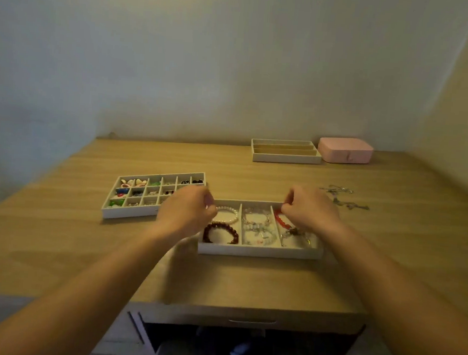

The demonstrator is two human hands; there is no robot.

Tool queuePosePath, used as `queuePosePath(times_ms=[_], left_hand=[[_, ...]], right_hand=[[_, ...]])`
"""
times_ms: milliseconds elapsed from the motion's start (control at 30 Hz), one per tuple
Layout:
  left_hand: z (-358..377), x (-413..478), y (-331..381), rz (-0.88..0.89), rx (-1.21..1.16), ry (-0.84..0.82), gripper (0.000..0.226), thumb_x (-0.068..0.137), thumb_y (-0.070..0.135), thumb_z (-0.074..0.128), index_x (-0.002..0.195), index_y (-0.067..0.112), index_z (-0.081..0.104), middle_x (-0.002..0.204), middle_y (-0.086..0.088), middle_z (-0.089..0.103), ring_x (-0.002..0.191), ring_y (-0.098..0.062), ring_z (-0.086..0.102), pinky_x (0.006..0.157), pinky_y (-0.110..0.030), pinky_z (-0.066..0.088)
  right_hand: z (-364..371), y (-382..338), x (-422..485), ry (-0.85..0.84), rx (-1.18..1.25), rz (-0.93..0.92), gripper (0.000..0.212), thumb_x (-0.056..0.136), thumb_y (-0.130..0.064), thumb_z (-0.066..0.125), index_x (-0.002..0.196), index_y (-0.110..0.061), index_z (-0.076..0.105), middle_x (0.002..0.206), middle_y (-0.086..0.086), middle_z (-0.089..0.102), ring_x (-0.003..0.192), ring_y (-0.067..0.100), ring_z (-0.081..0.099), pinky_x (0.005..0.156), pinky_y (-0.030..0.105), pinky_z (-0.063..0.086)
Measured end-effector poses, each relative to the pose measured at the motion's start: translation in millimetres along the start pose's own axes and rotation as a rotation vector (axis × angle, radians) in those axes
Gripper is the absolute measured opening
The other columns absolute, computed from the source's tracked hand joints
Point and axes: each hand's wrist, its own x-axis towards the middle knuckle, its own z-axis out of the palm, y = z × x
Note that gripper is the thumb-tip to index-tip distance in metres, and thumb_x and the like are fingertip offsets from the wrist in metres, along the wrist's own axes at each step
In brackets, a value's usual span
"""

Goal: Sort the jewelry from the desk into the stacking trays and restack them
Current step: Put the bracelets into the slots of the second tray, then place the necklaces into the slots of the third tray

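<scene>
A white bracelet tray (260, 251) with three compartments lies on the desk in front of me. Its left compartment holds a white pearl bracelet (228, 215) and a dark red bead bracelet (221, 233). Pale bead bracelets (257, 226) fill the middle one, and a red bracelet (282, 219) with silver pieces lies in the right one. My left hand (188, 210) grips the tray's far left corner with curled fingers. My right hand (310, 210) pinches the tray's far rim just above the red bracelet. Loose silver necklaces (343, 198) lie on the desk to the right.
A tray of small compartments (129, 214) with coloured earrings and rings sits at the left, touching my left hand. At the back stand an empty long-slot tray (284, 158) and a pink jewelry box (345, 150). The wooden desk (219, 282) ends near me above a drawer.
</scene>
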Motion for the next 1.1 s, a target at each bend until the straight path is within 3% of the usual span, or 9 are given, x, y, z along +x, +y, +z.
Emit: queuePosePath(times_ms=[167, 267, 367, 433, 633, 833, 933, 1033, 1100], left_hand=[[-23, 5, -78, -0.287, 0.040, 0.128, 0.033, 0.090, 0.038, 0.063, 0.118, 0.021, 0.060, 0.123, -0.007, 0.058, 0.115, -0.027, 0.048, 0.096, -0.041, 0.041], [-30, 3, -108, -0.505, 0.072, 0.150, 0.055, 0.091, 0.045, 0.060, 0.135, 0.014, 0.047, 0.141, -0.015, 0.044, 0.131, -0.036, 0.037, 0.106, -0.048, 0.036], [-36, 6, -136, -0.706, -0.004, 0.175, 0.067, 0.093, 0.047, 0.055, 0.143, 0.007, 0.037, 0.149, -0.019, 0.037, 0.137, -0.039, 0.032, 0.109, -0.051, 0.032], [-36, 11, -153, -0.771, -0.093, 0.150, 0.068, 0.092, 0.047, 0.049, 0.142, 0.003, 0.038, 0.148, -0.021, 0.040, 0.135, -0.041, 0.036, 0.108, -0.050, 0.034], [-30, 23, -160, -0.751, -0.309, 0.144, 0.054, 0.098, 0.038, 0.054, 0.139, 0.004, 0.046, 0.138, -0.020, 0.055, 0.126, -0.040, 0.050, 0.097, -0.043, 0.043], [-42, 29, -154, -0.744, -0.405, 0.231, 0.042, 0.096, 0.037, 0.056, 0.124, 0.005, 0.058, 0.119, -0.016, 0.064, 0.109, -0.037, 0.058, 0.090, -0.043, 0.049], [-51, 32, -141, -0.701, -0.451, 0.264, 0.036, 0.093, 0.033, 0.056, 0.111, 0.003, 0.065, 0.110, -0.020, 0.067, 0.103, -0.040, 0.061, 0.082, -0.041, 0.047], [-52, 29, -115, -0.643, -0.519, 0.287, 0.038, 0.085, 0.037, 0.057, 0.105, 0.007, 0.069, 0.106, -0.021, 0.068, 0.101, -0.042, 0.062, 0.082, -0.046, 0.050], [-50, 25, -92, -0.600, -0.593, 0.316, 0.043, 0.077, 0.038, 0.054, 0.103, 0.009, 0.071, 0.105, -0.020, 0.069, 0.101, -0.041, 0.062, 0.080, -0.045, 0.051]], right_hand=[[18, -76, 18, -0.105, 0.199, -0.168, 0.023, 0.100, -0.025, 0.056, 0.121, -0.021, 0.065, 0.108, -0.005, 0.064, 0.098, 0.014, 0.060, 0.087, 0.033, 0.055], [34, -116, 27, -0.158, 0.243, -0.213, 0.032, 0.101, -0.020, 0.053, 0.132, -0.018, 0.060, 0.122, 0.002, 0.065, 0.103, 0.017, 0.058, 0.092, 0.035, 0.052], [53, -146, 39, -0.174, 0.213, -0.209, 0.033, 0.101, -0.023, 0.053, 0.133, -0.013, 0.059, 0.124, 0.007, 0.065, 0.108, 0.025, 0.060, 0.097, 0.043, 0.053], [60, -155, 45, -0.181, 0.207, -0.168, 0.027, 0.101, -0.025, 0.055, 0.123, -0.011, 0.063, 0.113, 0.007, 0.067, 0.100, 0.025, 0.063, 0.092, 0.045, 0.055], [74, -175, 56, -0.195, 0.281, -0.099, 0.025, 0.099, -0.021, 0.056, 0.117, -0.005, 0.060, 0.090, 0.004, 0.060, 0.090, 0.023, 0.062, 0.082, 0.043, 0.056], [66, -179, 57, -0.071, 0.420, -0.082, 0.050, 0.094, -0.027, 0.059, 0.139, -0.011, 0.046, 0.109, 0.003, 0.062, 0.094, 0.022, 0.063, 0.084, 0.047, 0.059], [50, -169, 58, 0.036, 0.455, -0.051, 0.037, 0.093, -0.026, 0.058, 0.126, -0.009, 0.052, 0.107, 0.007, 0.063, 0.094, 0.026, 0.062, 0.079, 0.044, 0.056], [33, -145, 55, 0.084, 0.525, -0.001, 0.018, 0.094, -0.025, 0.059, 0.097, -0.007, 0.060, 0.082, 0.005, 0.056, 0.074, 0.022, 0.054, 0.058, 0.032, 0.042], [21, -124, 50, 0.104, 0.556, 0.042, 0.024, 0.094, -0.027, 0.061, 0.080, -0.008, 0.061, 0.073, 0.005, 0.055, 0.072, 0.026, 0.054, 0.057, 0.035, 0.039]])
